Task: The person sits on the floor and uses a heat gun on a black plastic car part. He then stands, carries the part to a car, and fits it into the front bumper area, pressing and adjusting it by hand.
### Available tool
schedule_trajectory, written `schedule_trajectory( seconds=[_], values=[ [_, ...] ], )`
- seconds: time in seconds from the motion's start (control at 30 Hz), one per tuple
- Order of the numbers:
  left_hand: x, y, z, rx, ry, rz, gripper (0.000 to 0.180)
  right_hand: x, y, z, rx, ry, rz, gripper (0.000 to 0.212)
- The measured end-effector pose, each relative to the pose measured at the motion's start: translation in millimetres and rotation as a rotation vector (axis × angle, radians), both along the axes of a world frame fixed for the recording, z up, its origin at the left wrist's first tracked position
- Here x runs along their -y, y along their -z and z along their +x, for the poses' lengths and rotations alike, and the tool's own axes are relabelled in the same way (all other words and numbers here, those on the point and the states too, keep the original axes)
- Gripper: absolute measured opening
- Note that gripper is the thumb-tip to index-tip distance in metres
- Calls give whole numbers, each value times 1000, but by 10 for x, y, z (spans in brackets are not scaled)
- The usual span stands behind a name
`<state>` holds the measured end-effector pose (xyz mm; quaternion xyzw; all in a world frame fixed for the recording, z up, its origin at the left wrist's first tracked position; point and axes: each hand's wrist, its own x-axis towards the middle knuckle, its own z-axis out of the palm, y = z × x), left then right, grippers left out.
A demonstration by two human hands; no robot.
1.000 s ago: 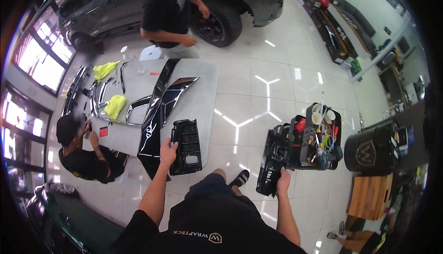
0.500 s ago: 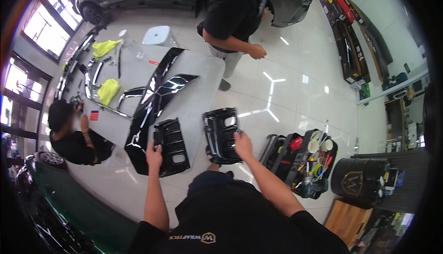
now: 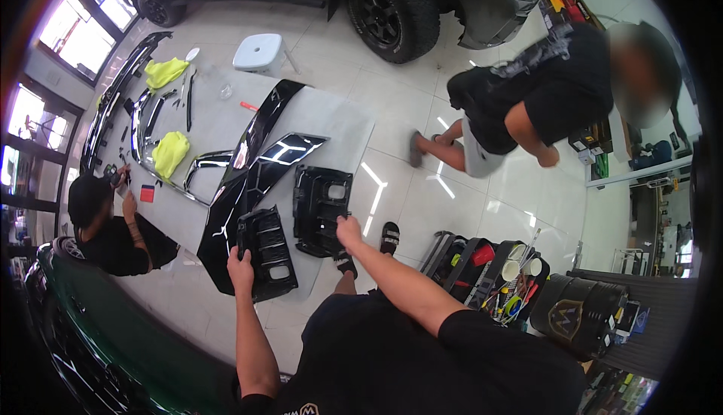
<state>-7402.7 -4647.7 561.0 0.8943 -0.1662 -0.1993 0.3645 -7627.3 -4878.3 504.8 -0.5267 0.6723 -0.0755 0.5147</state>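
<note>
The left hand point(image 3: 240, 270) has its fingers clamped on the left edge of one panel point(image 3: 263, 236), ribbed black plastic with a squarish hole in a corner, and the right hand point(image 3: 349, 232) has its own clamped on the right edge of a second point(image 3: 308, 215), just as dark and moulded. Both panels are over the near end of the smooth grey tabletop point(image 3: 331, 116); whether they touch it, I can't tell. Beyond them lie long, glossy black trim point(image 3: 239, 160) and crumpled yellow cloths point(image 3: 171, 155), then a hard white stool point(image 3: 257, 52) and a chunky tyre point(image 3: 416, 29).
</note>
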Motion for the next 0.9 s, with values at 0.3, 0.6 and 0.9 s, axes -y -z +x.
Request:
schedule_trajectory(
  seconds=[0.3,0.6,0.9],
  values=[
    [54,-129,192,-54,50,109,47,-11,315,270,125,15,172,40],
    [148,-103,333,-19,29,258,50,176,-105,49,215,-84,500,42],
    [216,105,369,0,38,271,46,189,105,-13,209,-144,342,31]
  ],
)
